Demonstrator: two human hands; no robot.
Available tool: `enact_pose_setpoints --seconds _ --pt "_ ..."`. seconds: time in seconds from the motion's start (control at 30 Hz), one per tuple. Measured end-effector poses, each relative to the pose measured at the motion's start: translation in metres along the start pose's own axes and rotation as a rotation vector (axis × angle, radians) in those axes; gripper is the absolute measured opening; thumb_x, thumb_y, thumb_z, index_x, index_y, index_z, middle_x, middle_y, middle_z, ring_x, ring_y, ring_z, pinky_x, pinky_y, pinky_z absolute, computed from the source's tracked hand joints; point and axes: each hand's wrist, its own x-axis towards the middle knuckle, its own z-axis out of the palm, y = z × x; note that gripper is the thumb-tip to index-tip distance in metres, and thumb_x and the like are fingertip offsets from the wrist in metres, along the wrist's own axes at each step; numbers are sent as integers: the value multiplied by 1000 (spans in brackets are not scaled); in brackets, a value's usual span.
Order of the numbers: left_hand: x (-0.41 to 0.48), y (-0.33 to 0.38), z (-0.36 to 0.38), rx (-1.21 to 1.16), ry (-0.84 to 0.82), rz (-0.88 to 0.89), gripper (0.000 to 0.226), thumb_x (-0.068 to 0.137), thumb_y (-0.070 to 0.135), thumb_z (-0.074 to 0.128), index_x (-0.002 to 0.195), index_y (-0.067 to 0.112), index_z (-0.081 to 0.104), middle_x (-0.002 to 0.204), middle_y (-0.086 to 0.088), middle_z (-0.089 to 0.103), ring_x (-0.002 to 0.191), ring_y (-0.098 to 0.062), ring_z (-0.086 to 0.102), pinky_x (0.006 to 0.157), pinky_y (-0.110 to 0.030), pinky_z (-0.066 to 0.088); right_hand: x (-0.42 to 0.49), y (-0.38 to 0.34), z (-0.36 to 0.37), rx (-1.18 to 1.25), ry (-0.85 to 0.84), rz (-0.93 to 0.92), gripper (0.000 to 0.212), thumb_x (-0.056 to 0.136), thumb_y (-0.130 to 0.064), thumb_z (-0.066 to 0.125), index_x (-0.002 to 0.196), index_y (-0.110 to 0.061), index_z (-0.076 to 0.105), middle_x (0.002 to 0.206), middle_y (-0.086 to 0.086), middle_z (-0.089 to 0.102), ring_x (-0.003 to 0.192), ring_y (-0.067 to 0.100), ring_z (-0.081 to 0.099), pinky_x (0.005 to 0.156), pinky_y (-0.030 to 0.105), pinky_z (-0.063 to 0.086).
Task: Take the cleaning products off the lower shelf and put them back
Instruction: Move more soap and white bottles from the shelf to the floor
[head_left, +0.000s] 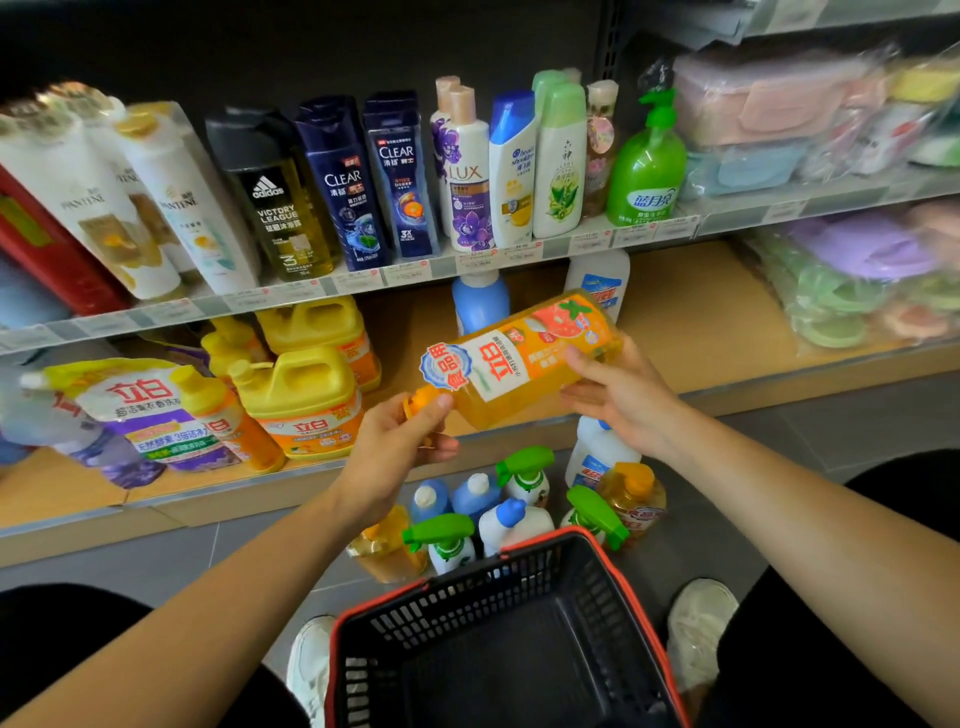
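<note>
An orange dish-soap bottle lies sideways in the air in front of the lower shelf, cap pointing left. My left hand grips its orange cap end. My right hand holds the bottle's base from below. On the lower shelf stand yellow detergent jugs, an orange bottle, a refill pouch, a blue bottle and a white bottle. Several spray and soap bottles stand on the floor below the shelf.
A black basket with a red rim sits on the floor between my feet, nothing visible inside. The upper shelf carries shampoo and body-wash bottles. Wrapped plastic containers fill the right-hand shelves.
</note>
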Motion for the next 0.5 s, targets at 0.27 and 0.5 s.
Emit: enact_pose_setpoints --seconds 0.27,0.5 --pt "16 23 -16 180 149 79 32 95 28 69 97 -2 59 66 -9 71 60 -26 72 54 -31 59 13 35 2 -465 -78 240 43 88 -39 73 125 -22 58 113 11 72 100 25 72 87 40 59" --pt "39 38 -19 712 187 279 31 93 39 70 93 8 62 62 -3 69 50 -14 68 49 -32 59 24 68 0 -1224 -274 56 55 89 -28 74 140 -14 55 135 10 60 124 24 57 103 40 46"
